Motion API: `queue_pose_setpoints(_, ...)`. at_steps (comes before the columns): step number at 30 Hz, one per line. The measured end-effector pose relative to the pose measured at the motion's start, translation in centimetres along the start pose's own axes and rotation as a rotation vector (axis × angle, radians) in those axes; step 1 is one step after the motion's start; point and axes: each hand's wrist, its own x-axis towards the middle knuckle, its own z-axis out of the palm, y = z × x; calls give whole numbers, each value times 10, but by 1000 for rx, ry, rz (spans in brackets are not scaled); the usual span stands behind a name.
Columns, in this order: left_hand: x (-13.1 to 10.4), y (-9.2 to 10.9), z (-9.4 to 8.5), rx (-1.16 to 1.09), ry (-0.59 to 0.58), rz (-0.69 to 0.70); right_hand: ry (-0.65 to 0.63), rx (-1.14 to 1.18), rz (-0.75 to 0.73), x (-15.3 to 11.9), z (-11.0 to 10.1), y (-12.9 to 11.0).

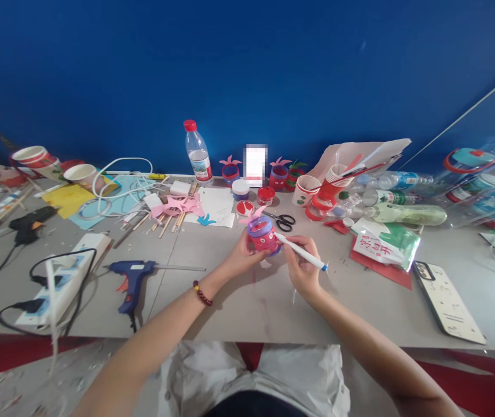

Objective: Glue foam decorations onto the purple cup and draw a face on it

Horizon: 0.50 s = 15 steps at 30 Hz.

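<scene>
My left hand (244,255) is closed around a small craft cup (261,233), red with a purple rim, white eye shapes and a pink paper crown. In my right hand (303,263) is a white marker (301,252) with a blue end, its tip at the cup's right side near an eye. Whether the tip touches the cup I cannot tell. Black scissors (284,221) lie just behind. Further back stand a red paint pot (266,195), its lid (245,208) and a white-lidded jar (241,189).
A blue glue gun (134,278) and a power strip (65,281) lie to the left. Pink paper cutouts (178,205) and a water bottle (198,159) are behind. Rightward are paper cups (307,190), a green-and-white packet (388,243), a phone (449,301) and plastic bottles (407,213).
</scene>
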Motion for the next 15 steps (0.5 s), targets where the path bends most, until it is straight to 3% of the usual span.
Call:
queue_pose_setpoints(8, 0, -9, 4, 22, 90, 3, -34, 79, -58, -4, 5, -3)
queue_pose_setpoints(15, -1, -8, 6, 37, 128, -5, -51, 12, -127, -3, 9, -15)
